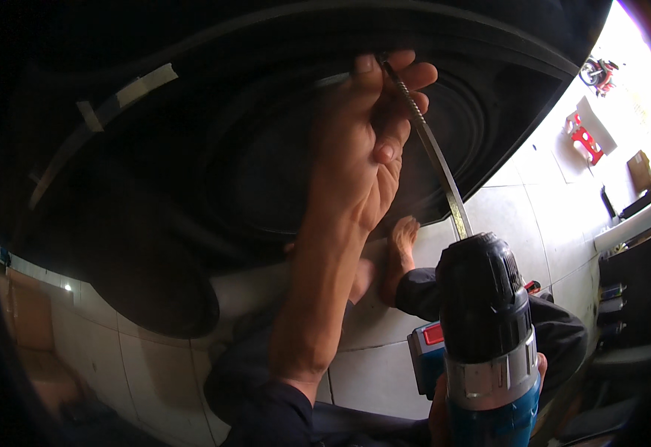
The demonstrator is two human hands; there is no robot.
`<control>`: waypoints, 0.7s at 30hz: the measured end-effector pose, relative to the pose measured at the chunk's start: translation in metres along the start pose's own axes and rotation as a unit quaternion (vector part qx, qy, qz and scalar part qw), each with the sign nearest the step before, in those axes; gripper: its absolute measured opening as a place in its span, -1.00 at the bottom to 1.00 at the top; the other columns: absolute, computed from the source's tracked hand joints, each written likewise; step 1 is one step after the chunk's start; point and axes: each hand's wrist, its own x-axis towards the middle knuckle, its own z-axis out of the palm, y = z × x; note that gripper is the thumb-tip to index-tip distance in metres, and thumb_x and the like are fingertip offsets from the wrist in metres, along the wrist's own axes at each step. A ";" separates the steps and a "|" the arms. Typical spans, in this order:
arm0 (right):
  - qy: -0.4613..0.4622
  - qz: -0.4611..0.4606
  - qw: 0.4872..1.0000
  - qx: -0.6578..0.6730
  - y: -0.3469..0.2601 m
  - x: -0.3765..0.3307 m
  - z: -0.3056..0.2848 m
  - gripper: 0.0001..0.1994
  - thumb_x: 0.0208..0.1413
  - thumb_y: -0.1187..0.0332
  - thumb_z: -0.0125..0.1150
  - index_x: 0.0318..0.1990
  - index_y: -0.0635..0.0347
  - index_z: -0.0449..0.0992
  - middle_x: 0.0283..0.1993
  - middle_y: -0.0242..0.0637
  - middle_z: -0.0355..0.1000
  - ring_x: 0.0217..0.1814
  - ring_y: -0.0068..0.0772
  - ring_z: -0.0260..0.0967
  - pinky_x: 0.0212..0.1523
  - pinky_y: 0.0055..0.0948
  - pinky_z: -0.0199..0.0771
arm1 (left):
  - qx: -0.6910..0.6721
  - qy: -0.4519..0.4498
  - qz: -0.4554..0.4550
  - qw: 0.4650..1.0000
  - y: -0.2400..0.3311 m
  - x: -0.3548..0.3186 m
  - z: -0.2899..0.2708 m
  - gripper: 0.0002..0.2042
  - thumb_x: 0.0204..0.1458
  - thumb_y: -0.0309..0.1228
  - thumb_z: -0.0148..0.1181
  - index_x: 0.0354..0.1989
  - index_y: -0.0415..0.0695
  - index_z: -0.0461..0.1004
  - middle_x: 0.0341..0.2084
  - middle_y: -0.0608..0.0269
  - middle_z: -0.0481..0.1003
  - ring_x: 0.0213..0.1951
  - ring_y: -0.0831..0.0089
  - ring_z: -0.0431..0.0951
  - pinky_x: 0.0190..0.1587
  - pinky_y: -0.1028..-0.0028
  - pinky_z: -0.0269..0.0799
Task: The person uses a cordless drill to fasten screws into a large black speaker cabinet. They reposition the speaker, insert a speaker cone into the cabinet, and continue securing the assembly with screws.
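My left hand [363, 141] reaches up, palm turned upward, with thumb and fingers closed around the far tip of a long metal bit [437, 160]. A small screw at that tip cannot be made out. The bit runs down to the black chuck of a teal, black and silver cordless drill [486, 320]. My right hand [439, 417] grips the drill from below, mostly hidden behind its body. Just beyond my left fingertips is a large black curved panel [258, 141] with round recessed rings.
Pale strips of tape [147, 86] stick to the panel's left part. My bare foot [402, 246] rests on the white tiled floor [378, 372] under it. Cardboard boxes [31, 320] stand at left. At right are a dark shelf [638, 290], a red-and-white stool [585, 141] and a red motorbike [598, 76].
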 end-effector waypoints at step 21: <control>-0.004 0.019 1.000 0.004 0.012 -0.001 0.017 -0.21 -0.10 0.07 0.23 0.25 0.15 -0.02 0.13 -0.10 0.14 0.15 -0.22 0.18 0.15 -0.27 0.22 | 0.041 0.017 0.044 0.998 -0.009 0.002 -0.003 -0.58 0.15 -0.10 0.01 -0.16 -0.30 0.41 -0.25 -0.04 0.51 -0.57 0.64 0.41 -0.57 0.75 0.26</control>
